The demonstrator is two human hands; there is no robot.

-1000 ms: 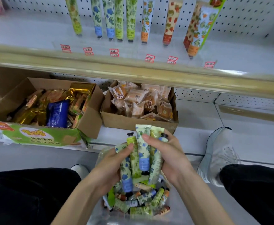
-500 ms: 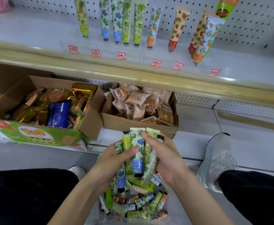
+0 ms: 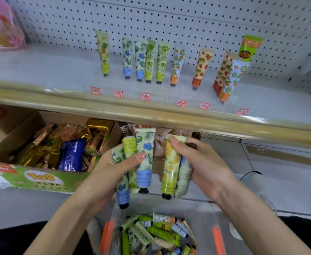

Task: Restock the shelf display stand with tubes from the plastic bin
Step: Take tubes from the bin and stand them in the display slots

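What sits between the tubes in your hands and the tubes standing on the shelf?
In the head view, the shelf's tan front edge crosses between them, then a row of red price tags before the standing tubes.

The red price tags (image 3: 146, 96) along the shelf (image 3: 95, 109) front are too blurred to read. The plastic bin (image 3: 202, 212) runs off the bottom edge, so its near wall is out of sight. A pink package (image 3: 2, 30) is cut by the left edge. The right hand (image 3: 204, 162) covers most of a pale tube (image 3: 185, 173) behind the yellow tube (image 3: 170, 168). The snack box (image 3: 156, 167) shows only in slivers between the raised tubes (image 3: 144, 157).
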